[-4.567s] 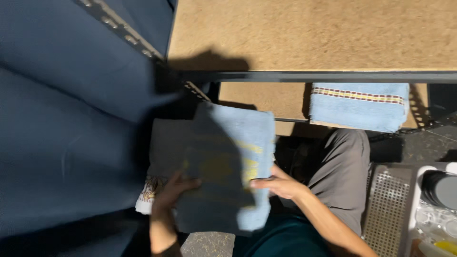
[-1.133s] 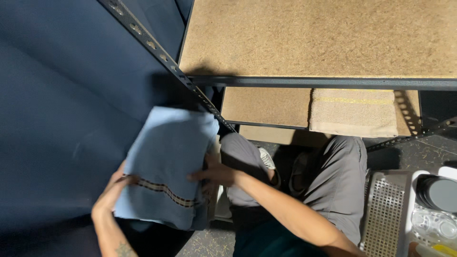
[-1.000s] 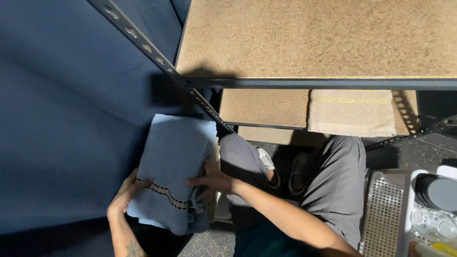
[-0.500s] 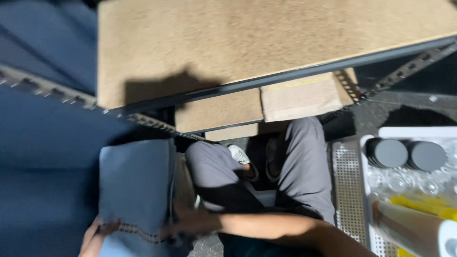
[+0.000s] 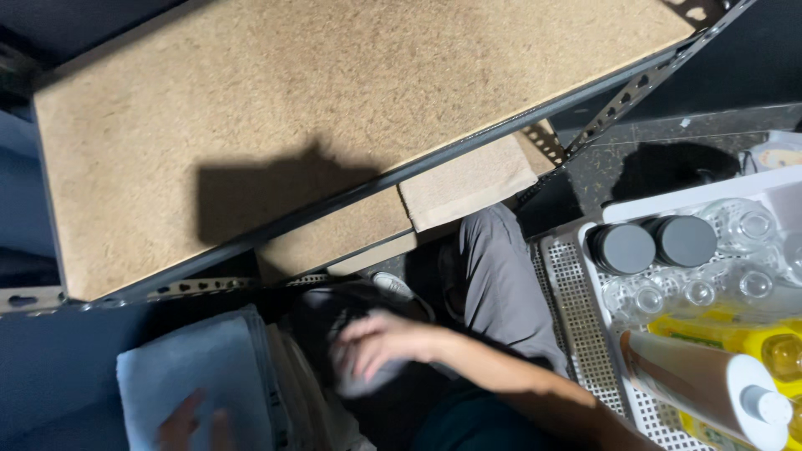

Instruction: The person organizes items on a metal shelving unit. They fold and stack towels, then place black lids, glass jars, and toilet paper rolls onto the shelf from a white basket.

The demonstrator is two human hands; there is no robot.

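The left hand (image 5: 194,422) lay flat, fingers spread, on the soft, light pale-blue folded towel (image 5: 196,388) at seven o'clock. The right hand (image 5: 380,347), blurred and loosely open, gripped nothing I could make out. It looked limp; best taken by its folded edge.

Location type: storeroom or housekeeping supply area. Indicators: a slotted-angle dark metal rack (image 5: 626,96) fitted with bare particleboard shelves (image 5: 334,108); a stack of folded light blue towels (image 5: 200,388) beside the rack; a white perforated plastic cart tray (image 5: 576,292) loaded with clear glass tumblers (image 5: 743,225), dark round lids (image 5: 622,248) and yellow bottles (image 5: 752,342).
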